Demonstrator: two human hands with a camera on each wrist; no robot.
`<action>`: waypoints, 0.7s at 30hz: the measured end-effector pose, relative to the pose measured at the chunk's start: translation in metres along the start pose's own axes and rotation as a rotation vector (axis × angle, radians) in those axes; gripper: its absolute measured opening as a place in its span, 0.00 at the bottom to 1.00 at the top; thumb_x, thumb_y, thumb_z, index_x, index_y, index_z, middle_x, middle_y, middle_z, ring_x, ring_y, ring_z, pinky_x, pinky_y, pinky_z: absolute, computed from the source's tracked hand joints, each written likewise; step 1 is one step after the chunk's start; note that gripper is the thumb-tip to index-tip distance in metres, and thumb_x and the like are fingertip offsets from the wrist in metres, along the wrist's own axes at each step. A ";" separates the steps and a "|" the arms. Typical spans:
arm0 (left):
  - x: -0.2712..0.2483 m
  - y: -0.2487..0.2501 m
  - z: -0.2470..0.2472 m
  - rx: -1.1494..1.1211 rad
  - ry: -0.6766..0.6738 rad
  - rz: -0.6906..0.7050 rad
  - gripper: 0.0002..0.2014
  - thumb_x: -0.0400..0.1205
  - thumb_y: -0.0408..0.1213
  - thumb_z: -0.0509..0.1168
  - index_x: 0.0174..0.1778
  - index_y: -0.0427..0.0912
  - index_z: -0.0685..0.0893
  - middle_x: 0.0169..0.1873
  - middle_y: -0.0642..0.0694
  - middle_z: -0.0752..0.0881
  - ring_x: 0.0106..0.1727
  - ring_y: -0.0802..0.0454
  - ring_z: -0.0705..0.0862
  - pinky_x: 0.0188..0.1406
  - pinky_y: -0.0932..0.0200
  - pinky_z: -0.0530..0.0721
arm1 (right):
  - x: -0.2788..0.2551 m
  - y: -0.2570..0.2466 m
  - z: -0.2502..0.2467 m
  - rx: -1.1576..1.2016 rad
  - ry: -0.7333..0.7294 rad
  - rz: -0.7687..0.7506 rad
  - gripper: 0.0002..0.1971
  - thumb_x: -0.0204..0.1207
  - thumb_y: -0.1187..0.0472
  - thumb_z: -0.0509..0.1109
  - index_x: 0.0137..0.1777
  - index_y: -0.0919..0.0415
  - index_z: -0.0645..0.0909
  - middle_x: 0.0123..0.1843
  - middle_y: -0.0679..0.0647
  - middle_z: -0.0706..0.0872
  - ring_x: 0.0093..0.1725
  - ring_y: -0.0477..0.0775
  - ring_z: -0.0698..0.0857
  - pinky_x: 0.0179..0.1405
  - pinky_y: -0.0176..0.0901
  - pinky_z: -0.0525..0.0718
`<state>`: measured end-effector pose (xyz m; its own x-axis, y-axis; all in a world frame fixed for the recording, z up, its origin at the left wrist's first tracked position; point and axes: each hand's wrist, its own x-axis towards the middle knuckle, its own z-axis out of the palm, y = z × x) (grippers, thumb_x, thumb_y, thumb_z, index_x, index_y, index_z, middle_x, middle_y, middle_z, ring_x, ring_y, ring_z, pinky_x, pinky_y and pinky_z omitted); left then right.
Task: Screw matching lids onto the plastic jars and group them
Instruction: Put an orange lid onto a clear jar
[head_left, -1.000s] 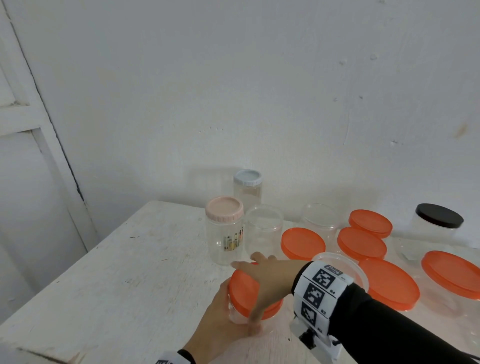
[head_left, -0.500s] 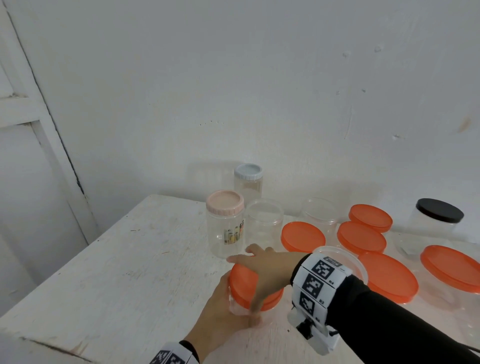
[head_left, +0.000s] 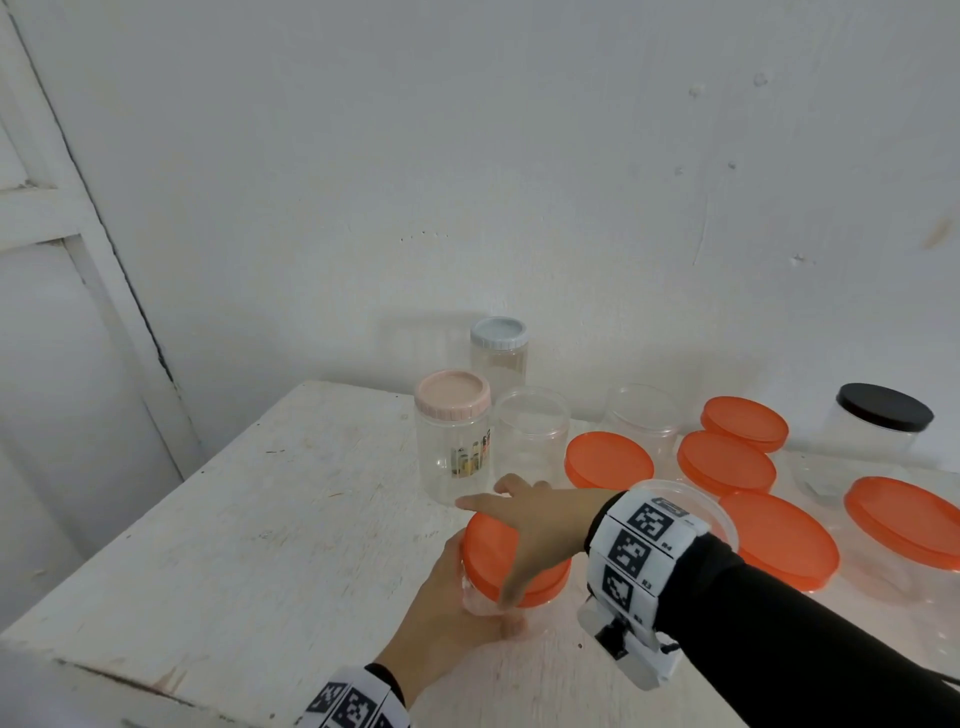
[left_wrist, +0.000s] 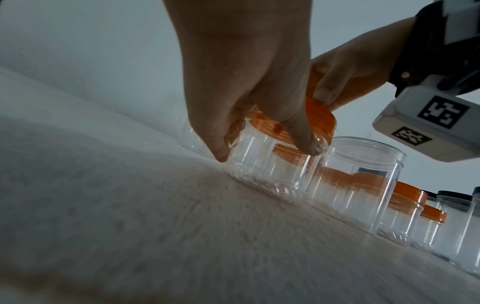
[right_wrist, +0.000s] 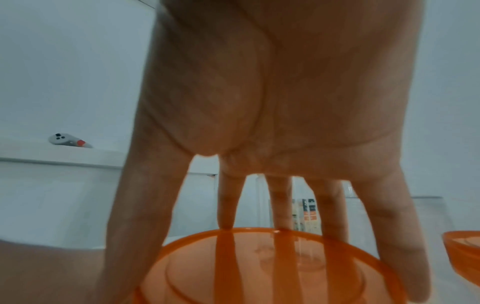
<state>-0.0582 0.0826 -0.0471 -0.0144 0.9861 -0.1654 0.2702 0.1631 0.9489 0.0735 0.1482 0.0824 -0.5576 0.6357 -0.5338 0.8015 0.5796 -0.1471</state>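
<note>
White desk (head_left: 218, 545) under everything. Clear jar (left_wrist: 270, 174) stands on it, left hand (head_left: 447, 618) wrapped round its side. Right hand (head_left: 540, 525) grasps the orange lid (head_left: 488, 551) on top, fingers spread over the rim. More orange-lidded jars (head_left: 779, 540) just right of that grip.

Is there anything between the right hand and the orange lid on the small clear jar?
Nothing visible: the right hand already lies on the round orange plastic lid, fingers over its rim, while the left hand holds the small clear plastic jar.
</note>
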 end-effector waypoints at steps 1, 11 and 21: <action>0.001 -0.001 0.000 0.001 0.002 -0.012 0.52 0.59 0.43 0.85 0.68 0.64 0.55 0.57 0.71 0.68 0.59 0.65 0.73 0.59 0.68 0.75 | 0.000 0.000 -0.001 0.007 0.000 -0.028 0.51 0.65 0.41 0.79 0.80 0.28 0.46 0.82 0.46 0.54 0.79 0.61 0.59 0.71 0.67 0.70; 0.003 -0.002 0.000 0.024 -0.028 -0.001 0.51 0.54 0.52 0.84 0.65 0.67 0.57 0.57 0.73 0.68 0.54 0.73 0.73 0.52 0.76 0.74 | 0.005 0.001 0.009 -0.007 0.081 0.058 0.49 0.63 0.24 0.69 0.81 0.36 0.52 0.77 0.53 0.62 0.75 0.65 0.64 0.67 0.68 0.73; 0.006 -0.005 0.002 0.081 0.006 -0.021 0.58 0.45 0.59 0.81 0.68 0.66 0.53 0.57 0.71 0.68 0.59 0.66 0.72 0.58 0.64 0.72 | -0.003 0.007 -0.001 -0.015 0.002 -0.070 0.47 0.67 0.44 0.78 0.80 0.29 0.52 0.81 0.45 0.56 0.77 0.59 0.59 0.71 0.67 0.70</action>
<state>-0.0579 0.0878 -0.0529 -0.0269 0.9828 -0.1829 0.3463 0.1808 0.9205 0.0809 0.1510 0.0835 -0.6129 0.5939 -0.5212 0.7571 0.6302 -0.1721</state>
